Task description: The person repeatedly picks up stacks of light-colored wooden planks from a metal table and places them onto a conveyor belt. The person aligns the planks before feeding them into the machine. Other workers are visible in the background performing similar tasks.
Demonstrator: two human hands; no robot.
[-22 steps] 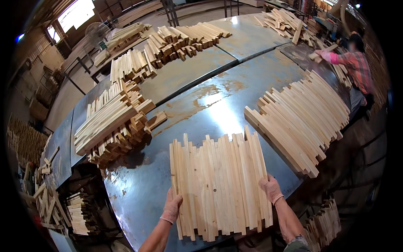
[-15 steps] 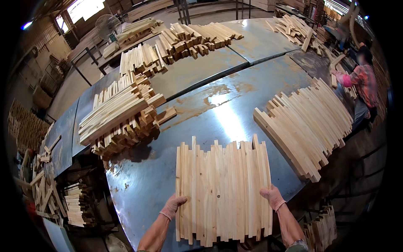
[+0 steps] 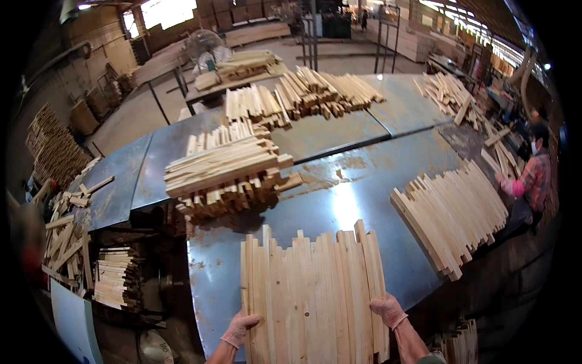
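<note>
A wide row of pale wooden strips (image 3: 306,297), laid side by side with uneven ends, is squeezed between my two hands at the near side of the metal table (image 3: 339,209). My left hand (image 3: 240,328), in a pinkish knit glove, grips the row's left edge with the thumb on top. Gloved the same way, my right hand (image 3: 388,310) clasps the right edge, its thumb also over the upper face. The fingers beneath are hidden. The row's near end runs out at the bottom of the view. One strip at the right stands slightly apart from the others.
Another row of strips (image 3: 451,215) lies on the table's right side. Stacked strips (image 3: 221,167) stand at the left, with more piles (image 3: 330,91) behind. A co-worker (image 3: 533,176) is at the far right. Loose offcuts (image 3: 66,242) lie far left.
My view has tilted up and turned left, so the table and stacks appear shifted right. Both hands still hold the row of strips, which now sits lower and nearer to me.
</note>
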